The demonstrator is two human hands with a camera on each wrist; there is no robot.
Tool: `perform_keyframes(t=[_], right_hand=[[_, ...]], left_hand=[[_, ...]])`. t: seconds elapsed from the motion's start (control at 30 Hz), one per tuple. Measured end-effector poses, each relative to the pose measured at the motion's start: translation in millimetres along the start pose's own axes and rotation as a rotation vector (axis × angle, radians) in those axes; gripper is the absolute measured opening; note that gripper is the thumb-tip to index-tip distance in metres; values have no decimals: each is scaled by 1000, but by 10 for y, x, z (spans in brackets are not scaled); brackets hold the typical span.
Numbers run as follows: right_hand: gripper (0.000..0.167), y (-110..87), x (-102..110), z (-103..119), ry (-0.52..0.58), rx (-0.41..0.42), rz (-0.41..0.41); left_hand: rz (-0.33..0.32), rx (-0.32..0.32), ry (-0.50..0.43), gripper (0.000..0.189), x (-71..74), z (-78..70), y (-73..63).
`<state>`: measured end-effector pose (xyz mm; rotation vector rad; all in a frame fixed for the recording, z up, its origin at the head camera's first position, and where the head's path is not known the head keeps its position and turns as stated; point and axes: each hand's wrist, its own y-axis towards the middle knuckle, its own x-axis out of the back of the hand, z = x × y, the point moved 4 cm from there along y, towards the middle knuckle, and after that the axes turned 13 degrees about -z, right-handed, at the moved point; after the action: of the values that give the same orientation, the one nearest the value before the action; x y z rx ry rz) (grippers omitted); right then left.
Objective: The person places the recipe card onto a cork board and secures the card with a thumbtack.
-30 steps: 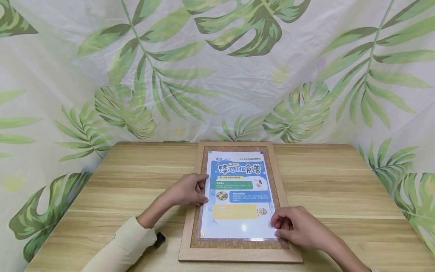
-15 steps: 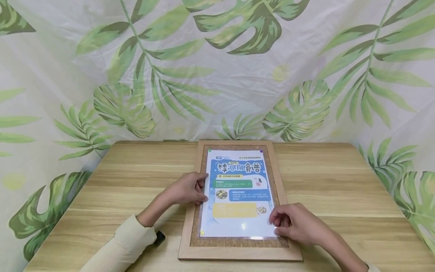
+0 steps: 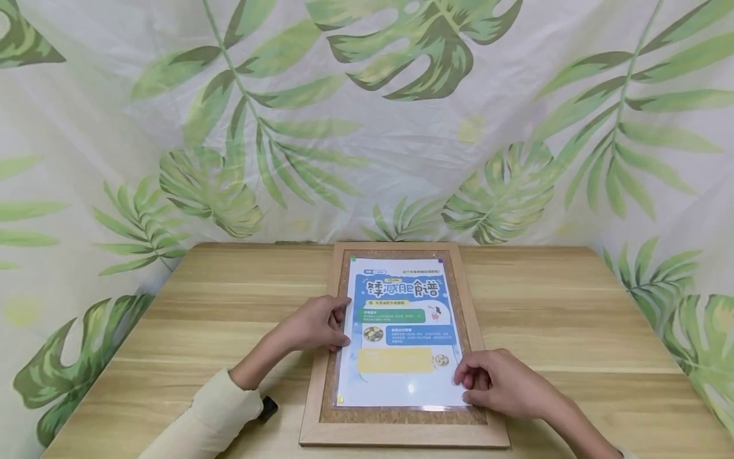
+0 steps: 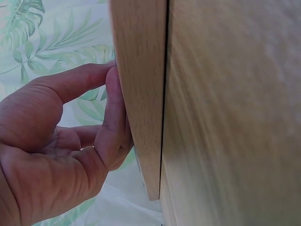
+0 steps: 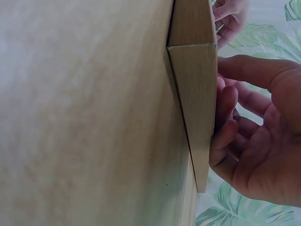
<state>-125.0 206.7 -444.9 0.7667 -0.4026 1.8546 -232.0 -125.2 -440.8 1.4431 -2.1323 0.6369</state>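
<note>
A laminated printed sheet (image 3: 410, 389) lies on a wood-framed cork board (image 3: 401, 417). Colored thumbtacks sit at three of its corners: green (image 3: 353, 259) upper left, purple (image 3: 440, 261) upper right, yellow (image 3: 341, 400) lower left. My left hand (image 3: 312, 324) rests at the sheet's left edge, thumb and index fingertips spread apart on it. At the lower right corner my right hand (image 3: 510, 386) presses with the thumb, its fingers bent at the sheet's right edge. The thumb hides that corner. In both wrist views, the left hand (image 4: 61, 136) and right hand (image 5: 258, 127) lean against the wooden frame.
The board lies flat on a wooden table (image 3: 573, 306), near its middle. A small black object (image 3: 267, 408) lies beside the left sleeve (image 3: 212, 408). A leaf-patterned cloth (image 3: 401, 127) hangs behind the table's far edge.
The camera view shifts slightly up and down. Both hands stay in nearly the same places on the sheet, and the board has not moved.
</note>
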Motion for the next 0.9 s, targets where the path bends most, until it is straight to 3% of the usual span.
perform_keyframes(t=[0.47, 0.57, 0.73, 0.9], right_hand=[[13, -16, 22, 20, -42, 26, -18], [12, -17, 26, 21, -37, 30, -20], [9, -25, 33, 10, -47, 17, -21], [9, -35, 79, -4, -76, 13, -51]], left_hand=[[-27, -15, 44, 82, -18, -41, -2], [-40, -13, 57, 70, -14, -52, -15], [-84, -13, 120, 28, 32, -96, -41], [-129, -10, 185, 24, 91, -125, -80]])
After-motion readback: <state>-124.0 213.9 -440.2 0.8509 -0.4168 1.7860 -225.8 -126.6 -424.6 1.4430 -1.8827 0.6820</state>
